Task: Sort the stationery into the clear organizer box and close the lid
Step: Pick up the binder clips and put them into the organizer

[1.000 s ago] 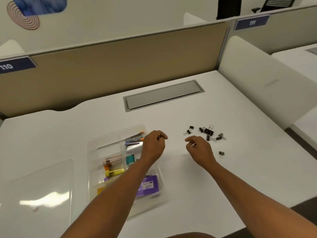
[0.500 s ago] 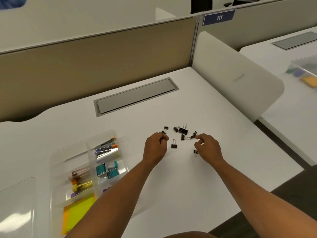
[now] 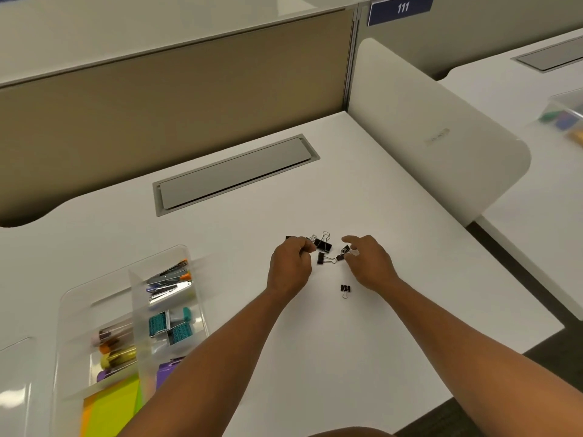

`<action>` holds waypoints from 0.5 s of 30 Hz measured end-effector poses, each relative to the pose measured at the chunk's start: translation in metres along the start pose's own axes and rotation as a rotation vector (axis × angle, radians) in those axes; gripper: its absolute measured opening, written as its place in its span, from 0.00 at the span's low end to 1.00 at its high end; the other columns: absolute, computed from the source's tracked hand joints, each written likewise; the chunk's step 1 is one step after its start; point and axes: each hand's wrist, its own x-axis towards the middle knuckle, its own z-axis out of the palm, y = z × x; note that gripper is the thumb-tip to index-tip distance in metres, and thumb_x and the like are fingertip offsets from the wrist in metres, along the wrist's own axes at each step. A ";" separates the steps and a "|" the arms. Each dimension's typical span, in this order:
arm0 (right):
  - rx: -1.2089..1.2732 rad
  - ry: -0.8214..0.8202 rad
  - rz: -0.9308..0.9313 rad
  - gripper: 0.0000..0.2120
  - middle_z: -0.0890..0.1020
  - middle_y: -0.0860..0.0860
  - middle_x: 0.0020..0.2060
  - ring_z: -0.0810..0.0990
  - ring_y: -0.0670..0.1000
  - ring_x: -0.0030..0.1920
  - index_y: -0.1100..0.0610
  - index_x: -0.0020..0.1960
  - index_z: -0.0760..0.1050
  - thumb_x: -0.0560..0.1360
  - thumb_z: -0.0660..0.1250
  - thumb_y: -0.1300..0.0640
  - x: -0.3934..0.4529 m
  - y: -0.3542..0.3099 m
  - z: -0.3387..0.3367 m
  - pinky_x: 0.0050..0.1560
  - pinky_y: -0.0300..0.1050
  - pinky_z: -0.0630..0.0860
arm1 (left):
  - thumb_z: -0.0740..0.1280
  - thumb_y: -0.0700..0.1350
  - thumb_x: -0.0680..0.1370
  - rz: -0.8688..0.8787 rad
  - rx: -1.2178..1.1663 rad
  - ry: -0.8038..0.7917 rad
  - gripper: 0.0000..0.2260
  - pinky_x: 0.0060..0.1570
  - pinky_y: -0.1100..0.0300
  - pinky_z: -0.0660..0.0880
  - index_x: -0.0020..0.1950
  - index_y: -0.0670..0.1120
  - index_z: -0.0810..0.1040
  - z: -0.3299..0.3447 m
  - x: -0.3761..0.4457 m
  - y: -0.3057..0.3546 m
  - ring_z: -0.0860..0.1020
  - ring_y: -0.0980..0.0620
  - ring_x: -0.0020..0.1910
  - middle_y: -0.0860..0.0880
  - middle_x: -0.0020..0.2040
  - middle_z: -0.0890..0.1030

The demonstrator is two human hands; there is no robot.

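Gathering of binder clips [image 3: 324, 246] is the step in hand: they lie scattered on the worktop [image 3: 394, 310], well right of the clear organizer box [image 3: 67, 298]. Left hand [image 3: 288, 268] curls, seemingly pinching a clip; right hand [image 3: 367, 263] reaches with fingers [image 3: 350, 239] loosely spread. Next comes carrying them to a compartment.

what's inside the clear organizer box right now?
The clear organizer box holds staplers, teal stamps, markers and sticky notes. The left forearm covers its near right corner, so anything there is hidden. No binder clips show inside.
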 end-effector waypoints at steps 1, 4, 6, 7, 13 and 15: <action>-0.022 -0.020 -0.022 0.17 0.75 0.52 0.57 0.77 0.51 0.56 0.48 0.67 0.73 0.78 0.64 0.54 0.002 0.001 -0.001 0.49 0.41 0.66 | 0.58 0.35 0.73 0.002 0.018 -0.006 0.14 0.41 0.62 0.76 0.46 0.52 0.79 0.002 0.002 -0.001 0.77 0.58 0.38 0.56 0.47 0.80; -0.039 -0.025 -0.072 0.11 0.73 0.50 0.53 0.77 0.51 0.50 0.49 0.59 0.78 0.77 0.67 0.53 0.005 0.004 -0.001 0.46 0.41 0.67 | 0.58 0.36 0.74 -0.008 0.041 -0.005 0.14 0.43 0.56 0.76 0.48 0.53 0.77 0.007 0.006 -0.001 0.79 0.51 0.39 0.55 0.49 0.79; -0.024 -0.014 -0.088 0.07 0.73 0.49 0.50 0.76 0.49 0.47 0.50 0.54 0.81 0.76 0.67 0.53 0.003 0.007 0.000 0.43 0.41 0.67 | 0.60 0.37 0.74 0.031 0.090 0.026 0.13 0.45 0.60 0.71 0.50 0.52 0.78 0.013 0.010 0.000 0.77 0.53 0.47 0.55 0.51 0.78; -0.008 -0.008 -0.098 0.06 0.73 0.48 0.49 0.75 0.48 0.46 0.51 0.52 0.81 0.76 0.67 0.53 0.002 0.008 0.001 0.43 0.41 0.67 | 0.61 0.37 0.75 0.058 0.130 0.037 0.13 0.46 0.63 0.68 0.52 0.51 0.79 0.016 0.013 0.001 0.74 0.53 0.52 0.55 0.52 0.78; 0.475 0.025 0.111 0.03 0.82 0.42 0.40 0.78 0.44 0.39 0.49 0.42 0.80 0.74 0.68 0.53 -0.004 0.013 -0.009 0.40 0.37 0.71 | 0.66 0.46 0.76 0.101 0.398 -0.023 0.19 0.62 0.51 0.67 0.67 0.47 0.74 0.030 0.033 0.001 0.66 0.46 0.65 0.48 0.62 0.75; 0.705 0.001 0.223 0.05 0.84 0.46 0.39 0.79 0.47 0.40 0.53 0.40 0.78 0.74 0.68 0.54 -0.004 0.013 -0.015 0.40 0.42 0.74 | 0.66 0.49 0.76 0.096 0.469 -0.036 0.20 0.62 0.52 0.66 0.67 0.47 0.74 0.035 0.037 0.000 0.65 0.45 0.66 0.49 0.64 0.74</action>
